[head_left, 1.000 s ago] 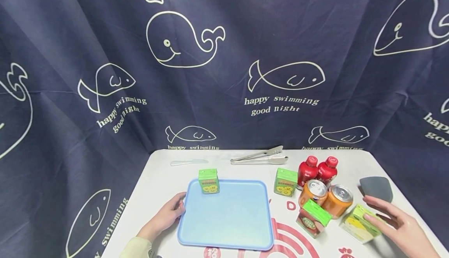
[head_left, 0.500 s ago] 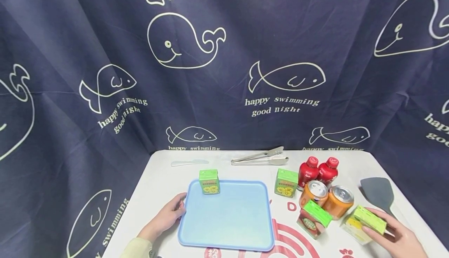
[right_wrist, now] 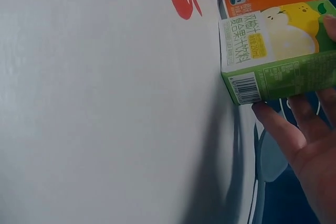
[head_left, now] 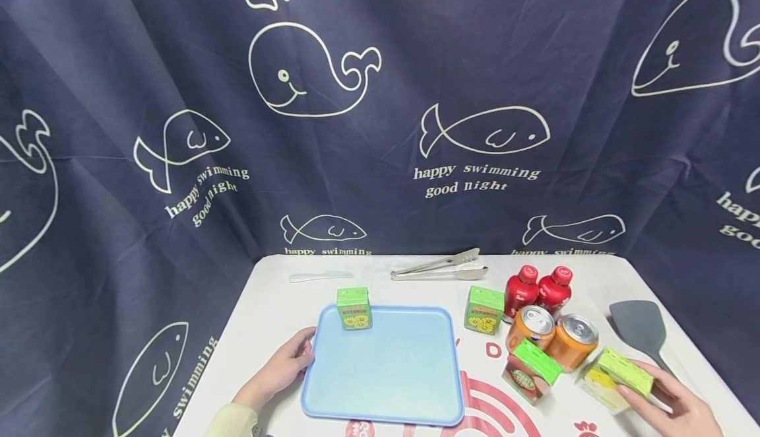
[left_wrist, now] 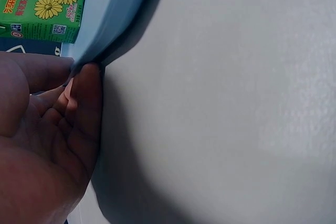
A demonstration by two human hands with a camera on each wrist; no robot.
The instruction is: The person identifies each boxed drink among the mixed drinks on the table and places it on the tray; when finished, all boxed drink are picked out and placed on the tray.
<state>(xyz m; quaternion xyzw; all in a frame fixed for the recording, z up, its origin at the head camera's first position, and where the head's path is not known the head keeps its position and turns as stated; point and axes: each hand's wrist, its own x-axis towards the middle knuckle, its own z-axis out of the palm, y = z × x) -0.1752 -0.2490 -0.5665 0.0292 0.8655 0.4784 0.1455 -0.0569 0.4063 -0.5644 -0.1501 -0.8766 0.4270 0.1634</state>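
Note:
My left hand [head_left: 285,364] pinches the left rim of a light blue tray [head_left: 386,374]; in the left wrist view the thumb and fingers [left_wrist: 86,98] meet at its edge. One green drink carton with yellow flowers [head_left: 354,311] stands on the tray's back left corner. At the right, my right hand [head_left: 677,403] grips a yellow-green juice carton [right_wrist: 278,38], thumb on one side and fingers on the other. This carton stands upright beside an orange can [head_left: 572,344]. Part of its right side is hidden by the hand.
Left of the held carton stands a brown carton with a green top [head_left: 531,371]. Behind are another orange can [head_left: 532,325], two red bottles [head_left: 555,288] and a second flower carton [head_left: 483,309]. A grey spatula [head_left: 641,325], metal tongs [head_left: 442,268] and a pale knife [head_left: 320,276] lie around.
My right hand has come down from above the yellow-green juice carton and closed its thumb and fingers around it. My left hand and the tray have stayed in place.

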